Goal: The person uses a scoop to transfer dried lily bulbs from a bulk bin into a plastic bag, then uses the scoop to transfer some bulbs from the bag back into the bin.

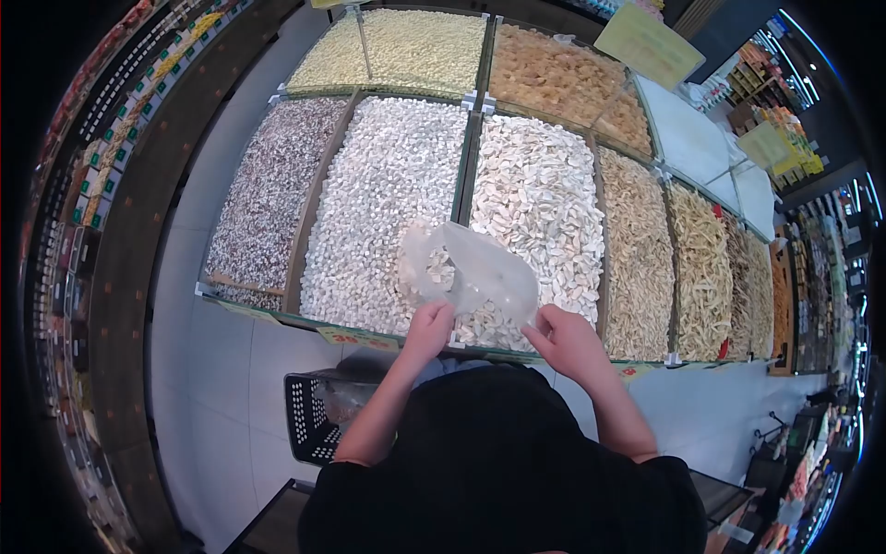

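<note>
In the head view, looks down on a wide tabletop (323, 203) in a shop, divided into compartments. Holds fine cream pieces (415, 46) and amber pieces (544, 69) at the back; nearer, from left to right, a dark-and-white mix (272, 175), white cubes (388, 175), flat white slices (540, 185), then tan strips (637, 249) and yellowish strips (704, 268). Around it, pale tiled floor (208, 369) and stocked shelves on both sides; below the front edge, a black perforated basket (309, 420) with something in clear plastic.

Over the front of the cubes and slices, across their divider, a plastic bag (498, 277): thin, milky, wrinkled and loosely spread, with pale pieces visible through it. Cannot tell whether inside or beneath. Clamped by the left hand (431, 330) at its near left edge, and pinched by the right hand (566, 342) at its near right corner.
</note>
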`<state>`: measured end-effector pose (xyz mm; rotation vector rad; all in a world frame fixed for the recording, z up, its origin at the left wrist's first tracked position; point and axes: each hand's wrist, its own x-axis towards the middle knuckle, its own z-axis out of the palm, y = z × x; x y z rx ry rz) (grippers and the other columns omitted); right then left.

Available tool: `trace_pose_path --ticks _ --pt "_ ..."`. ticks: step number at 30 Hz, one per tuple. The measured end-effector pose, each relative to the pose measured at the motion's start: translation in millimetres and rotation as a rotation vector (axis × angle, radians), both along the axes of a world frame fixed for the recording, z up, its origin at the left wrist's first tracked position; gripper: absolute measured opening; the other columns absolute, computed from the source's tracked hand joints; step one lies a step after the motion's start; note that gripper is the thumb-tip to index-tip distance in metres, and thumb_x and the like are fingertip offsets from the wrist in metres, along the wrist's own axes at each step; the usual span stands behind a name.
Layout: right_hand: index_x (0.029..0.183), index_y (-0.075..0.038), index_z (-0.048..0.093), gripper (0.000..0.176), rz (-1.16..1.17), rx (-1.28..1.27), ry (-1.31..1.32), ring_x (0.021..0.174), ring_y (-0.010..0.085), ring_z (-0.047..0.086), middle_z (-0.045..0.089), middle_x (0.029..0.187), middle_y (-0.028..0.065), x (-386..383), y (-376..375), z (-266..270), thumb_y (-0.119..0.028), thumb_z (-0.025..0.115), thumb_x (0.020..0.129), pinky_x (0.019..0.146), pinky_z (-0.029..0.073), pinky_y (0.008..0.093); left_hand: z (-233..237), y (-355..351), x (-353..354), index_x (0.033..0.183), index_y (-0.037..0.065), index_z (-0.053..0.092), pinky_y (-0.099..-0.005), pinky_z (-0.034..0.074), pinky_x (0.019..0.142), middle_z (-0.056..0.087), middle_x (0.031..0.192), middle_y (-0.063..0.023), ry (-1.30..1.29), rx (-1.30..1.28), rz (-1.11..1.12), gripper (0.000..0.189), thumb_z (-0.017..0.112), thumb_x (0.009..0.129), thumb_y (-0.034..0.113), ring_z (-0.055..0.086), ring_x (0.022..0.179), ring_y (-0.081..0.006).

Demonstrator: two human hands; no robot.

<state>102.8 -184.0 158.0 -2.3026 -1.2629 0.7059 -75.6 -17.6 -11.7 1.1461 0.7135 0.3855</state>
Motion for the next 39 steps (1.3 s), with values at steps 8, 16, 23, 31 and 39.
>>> trace_pose_path --ticks 8,16,23,31,39 --pt "0.083 -0.005 0.052 0.022 -0.38 0.252 0.481 0.053 0.0064 0.054 0.059 0.067 0.0015 31.6 -47.9 -47.2 -0.018 0.06 0.1 0.049 0.042 0.023 -6.6 4.1 7.9 0.069 0.004 0.054 -0.0241 0.035 0.045 0.049 0.058 0.0024 -0.004 -0.01 -0.005 0.033 0.05 0.099 0.017 0.046 0.049 -0.0055" --pt "0.082 -0.004 0.056 0.03 -0.805 0.22 0.717 0.048 0.0116 0.055 0.059 0.066 0.0053 47.5 -98.2 -127.8 -0.027 0.059 0.101 0.043 0.044 0.0274 -11.8 1.5 15.5 0.068 0.005 0.052 -0.0252 0.035 0.046 0.049 0.055 0.0012 -0.012 0.072 -0.033 0.033 0.05 0.099 0.016 0.046 0.048 -0.0066" --pt "0.088 -0.005 0.056 0.035 -0.836 0.16 0.771 0.049 0.0125 0.056 0.06 0.069 0.0038 58.1 -115.5 -172.6 -0.037 0.056 0.102 0.043 0.046 0.028 -2.6 -0.2 12.7 0.067 0.005 0.05 -0.0248 0.035 0.046 0.048 0.055 0.0018 -0.015 0.041 -0.057 0.034 0.049 0.1 0.016 0.045 0.048 -0.0059" --pt "0.092 -0.004 0.057 0.041 -0.817 0.179 0.913 0.054 0.0146 0.058 0.061 0.075 0.0052 91.0 -71.7 -181.5 -0.043 0.054 0.101 0.046 0.047 0.0301 4.6 -3.0 12.5 0.07 0.006 0.051 -0.0246 0.035 0.045 0.047 0.056 0.0028 -0.013 0.01 -0.051 0.032 0.049 0.101 0.016 0.044 0.048 -0.0054" --pt "0.097 -0.003 0.057 0.044 -0.888 0.136 1.103 0.054 0.0169 0.056 0.06 0.077 0.0074 107.0 -73.7 -198.0 -0.046 0.053 0.101 0.044 0.044 0.0306 -5.5 -5.5 12.1 0.071 0.006 0.052 -0.0248 0.036 0.046 0.047 0.057 0.0023 -0.033 -0.031 -0.049 0.032 0.049 0.101 0.016 0.045 0.049 -0.0059"
